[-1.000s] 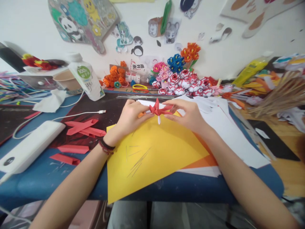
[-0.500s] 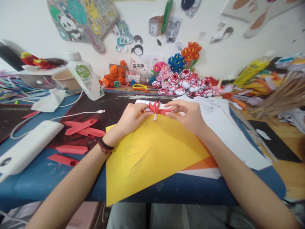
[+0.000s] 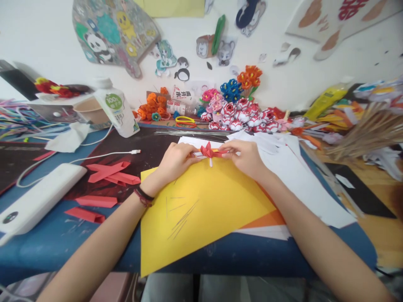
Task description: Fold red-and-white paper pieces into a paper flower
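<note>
The white wall carries stickers above a blue desk, whose front edge the yellow sheet reaches with its near corner, blue surface showing on both sides. A white bottle reads "100%". At the sheet's far edge, the left hand and right hand pinch the folded red paper from opposite sides, each grip closed.

"100%" on white bottle; "开水" on rear packaging; "囍" on wall sheet.
</note>
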`<state>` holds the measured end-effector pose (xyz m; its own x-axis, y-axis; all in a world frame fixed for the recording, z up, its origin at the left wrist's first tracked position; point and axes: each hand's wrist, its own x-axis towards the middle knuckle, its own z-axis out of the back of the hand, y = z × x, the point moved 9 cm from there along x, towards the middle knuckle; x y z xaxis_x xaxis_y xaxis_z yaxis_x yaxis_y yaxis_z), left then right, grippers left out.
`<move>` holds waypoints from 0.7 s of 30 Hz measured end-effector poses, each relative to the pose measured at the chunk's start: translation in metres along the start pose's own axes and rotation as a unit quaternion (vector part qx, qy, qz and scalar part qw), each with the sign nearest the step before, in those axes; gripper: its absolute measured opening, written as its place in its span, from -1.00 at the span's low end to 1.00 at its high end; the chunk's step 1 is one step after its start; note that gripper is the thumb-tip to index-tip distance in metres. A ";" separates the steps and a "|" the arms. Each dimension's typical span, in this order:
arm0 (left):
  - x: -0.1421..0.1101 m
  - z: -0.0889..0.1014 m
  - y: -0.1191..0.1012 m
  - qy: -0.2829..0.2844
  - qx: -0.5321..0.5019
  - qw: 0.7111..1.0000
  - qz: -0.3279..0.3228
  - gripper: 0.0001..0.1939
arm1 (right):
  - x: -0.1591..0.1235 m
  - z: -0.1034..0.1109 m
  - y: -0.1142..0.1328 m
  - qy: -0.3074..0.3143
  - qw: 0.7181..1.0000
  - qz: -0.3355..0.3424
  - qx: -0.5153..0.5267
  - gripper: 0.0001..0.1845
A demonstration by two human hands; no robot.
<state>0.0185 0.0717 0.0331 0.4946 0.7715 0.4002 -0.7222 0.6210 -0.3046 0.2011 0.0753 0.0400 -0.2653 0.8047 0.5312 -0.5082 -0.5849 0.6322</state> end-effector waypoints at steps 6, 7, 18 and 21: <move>-0.003 0.001 -0.003 -0.010 0.086 0.996 -0.006 -0.80 | -0.003 -0.010 -0.001 0.047 0.994 0.041 -0.093 -0.87; -0.003 0.001 -0.003 -0.010 0.087 0.996 0.000 -0.80 | -0.003 -0.010 -0.002 0.050 0.993 0.039 -0.098 -0.89; -0.004 -0.001 -0.006 0.002 0.104 0.994 -0.016 -0.82 | -0.005 -0.010 -0.014 0.057 0.987 -0.009 -0.148 -0.92; -0.004 -0.001 -0.007 0.010 0.107 0.994 -0.015 -0.81 | -0.007 -0.012 -0.007 0.065 0.984 0.014 -0.166 -0.95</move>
<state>0.0222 0.0641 0.0330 0.5257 0.7571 0.3879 -0.7924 0.6017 -0.1006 0.1967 0.0753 0.0254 -0.3745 0.8073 0.4562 -0.7335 -0.5589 0.3869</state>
